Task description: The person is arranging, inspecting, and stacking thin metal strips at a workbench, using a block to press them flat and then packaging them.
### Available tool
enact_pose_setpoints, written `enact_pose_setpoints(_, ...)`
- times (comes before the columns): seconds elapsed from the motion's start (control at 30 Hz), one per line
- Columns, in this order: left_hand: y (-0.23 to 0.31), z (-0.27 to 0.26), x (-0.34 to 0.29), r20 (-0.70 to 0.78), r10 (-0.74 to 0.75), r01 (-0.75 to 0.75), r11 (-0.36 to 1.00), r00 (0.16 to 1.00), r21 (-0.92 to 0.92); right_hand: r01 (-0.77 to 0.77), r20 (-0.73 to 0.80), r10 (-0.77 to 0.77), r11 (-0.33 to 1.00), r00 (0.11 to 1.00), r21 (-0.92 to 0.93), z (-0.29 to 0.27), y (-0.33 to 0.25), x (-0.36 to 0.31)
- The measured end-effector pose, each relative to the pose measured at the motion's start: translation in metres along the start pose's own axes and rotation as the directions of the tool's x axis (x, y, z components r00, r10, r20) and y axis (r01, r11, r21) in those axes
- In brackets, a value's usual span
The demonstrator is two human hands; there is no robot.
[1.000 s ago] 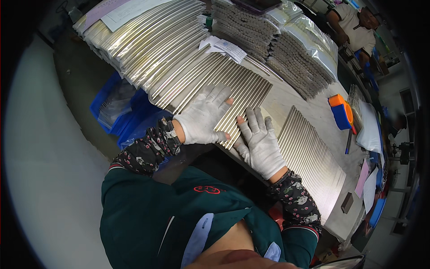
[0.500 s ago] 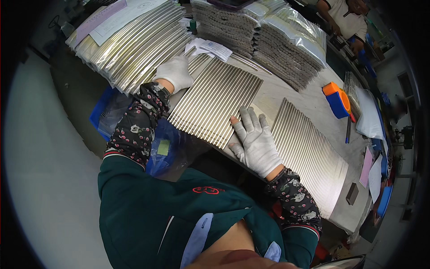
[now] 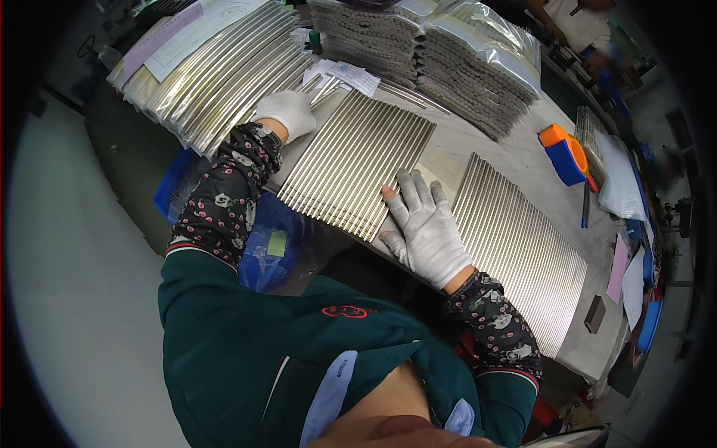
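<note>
A row of shiny metal rods (image 3: 362, 164) lies side by side on the table in front of me. At its left my left hand (image 3: 287, 113), in a white glove, is closed round a few metal rods (image 3: 326, 92) whose far ends stick out beyond the fingers. My right hand (image 3: 429, 228), gloved with bare thumb and index fingertips, lies flat with fingers stretched out. It rests between that row and a second row of metal rods (image 3: 515, 254) on the right, its index fingertip at the first row's edge.
Plastic-wrapped rods (image 3: 216, 75) with papers on top are stacked at the far left. Wrapped bundles (image 3: 478, 71) stand at the back. An orange and blue tape dispenser (image 3: 564, 154), a pen (image 3: 585, 205) and a dark block (image 3: 594, 314) sit on the right. Another person (image 3: 579, 26) is beyond.
The loose rods by my left hand have shifted off the table's row and now poke out of its closed fingers. My right hand stays nearly in place. The whole view has tilted slightly.
</note>
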State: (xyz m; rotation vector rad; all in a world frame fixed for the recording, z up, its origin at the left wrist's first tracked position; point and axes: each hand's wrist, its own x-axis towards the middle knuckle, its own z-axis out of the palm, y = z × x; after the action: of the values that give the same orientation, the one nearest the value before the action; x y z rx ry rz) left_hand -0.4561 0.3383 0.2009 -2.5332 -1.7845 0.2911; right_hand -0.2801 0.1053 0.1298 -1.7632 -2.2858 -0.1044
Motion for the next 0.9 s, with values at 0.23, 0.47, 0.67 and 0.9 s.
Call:
enact_pose_setpoints(0.23,-0.016,-0.026,-0.038,-0.433,0.212,-0.361,0.884,0.876,-0.297,-0.011,0.032,0.012,1.000,0.999,-0.029,0.003,0.013,-0.009)
enact_pose_setpoints(0.47,0.023,-0.022,-0.066,-0.694,0.612,-0.906,0.399,0.379,-0.143,-0.040,0.015,0.040,0.999,0.999,0.027,0.011,0.053,-0.035)
enact_pose_setpoints(0.67,0.057,0.007,-0.056,-0.376,0.869,-0.743,0.479,0.323,0.468,-0.012,-0.037,0.014,0.999,0.999,0.032,0.011,0.078,-0.063)
enact_pose_setpoints(0.9,0.040,0.067,-0.032,-0.323,0.926,-0.841,0.328,0.196,0.431,-0.015,-0.038,0.017,0.998,0.999,0.053,0.022,0.076,-0.067)
